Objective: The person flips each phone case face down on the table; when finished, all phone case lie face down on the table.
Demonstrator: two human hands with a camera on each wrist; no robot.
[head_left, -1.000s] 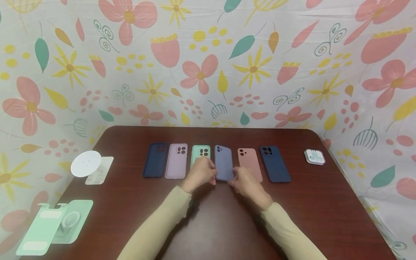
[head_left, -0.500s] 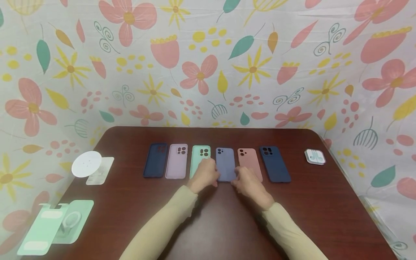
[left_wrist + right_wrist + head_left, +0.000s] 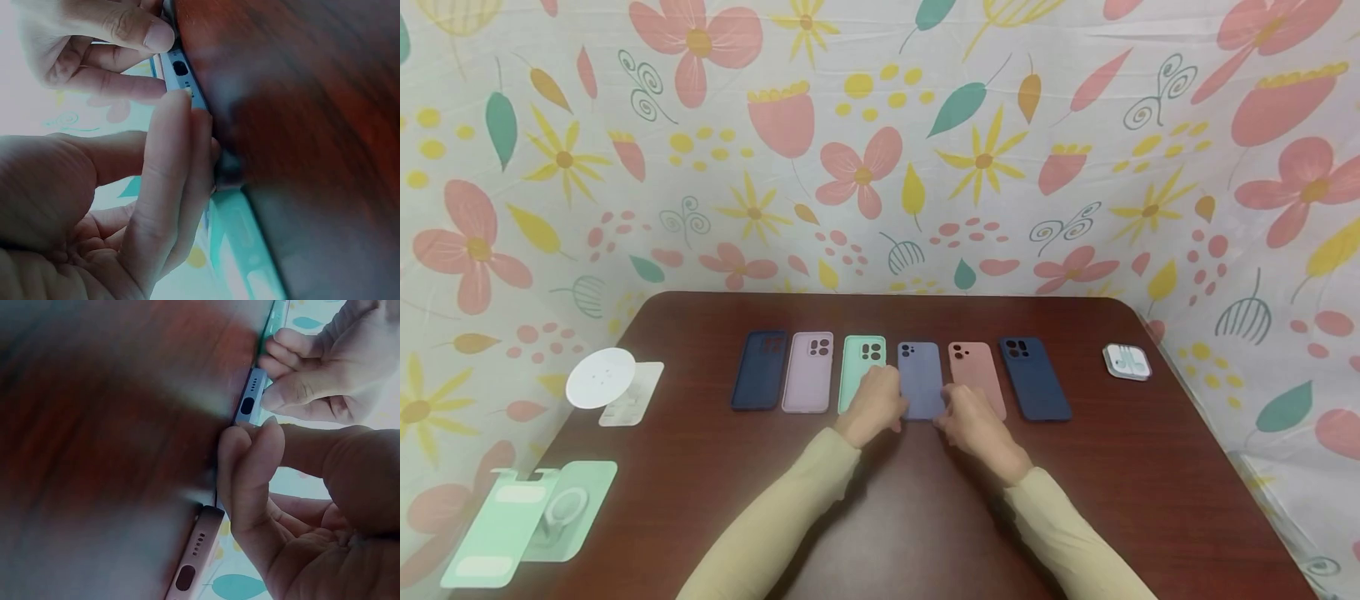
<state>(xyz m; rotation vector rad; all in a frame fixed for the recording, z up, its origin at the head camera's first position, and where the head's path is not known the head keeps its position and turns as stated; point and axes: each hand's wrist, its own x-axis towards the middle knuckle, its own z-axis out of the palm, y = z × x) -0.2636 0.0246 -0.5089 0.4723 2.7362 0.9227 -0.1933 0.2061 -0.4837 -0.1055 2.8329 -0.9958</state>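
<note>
A periwinkle-blue phone case (image 3: 919, 375) lies on the table, its camera holes at the far end. My left hand (image 3: 872, 404) grips its near left corner, over the lower part of a mint phone case (image 3: 853, 375). At the near right corner my right hand (image 3: 973, 421) pinches the blue case, partly in front of a pink phone case (image 3: 979, 371). In the right wrist view, the blue case's end (image 3: 249, 403) with its port slot shows between the hands. The left wrist view shows the mint case (image 3: 244, 244) beside my left fingers.
A lilac phone case (image 3: 807, 375) and a navy one (image 3: 758, 375) continue the row leftward; a dark blue case (image 3: 1037, 379) ends it on the right. Boxed earphones (image 3: 1126, 362) lie far right. A white disc (image 3: 600, 378) and a mint stand (image 3: 501, 525) occupy the left side.
The blue case, tilted and slightly raised a second ago, now lies flat and straight in the row. My left hand has shifted slightly right; the right hand has barely moved.
</note>
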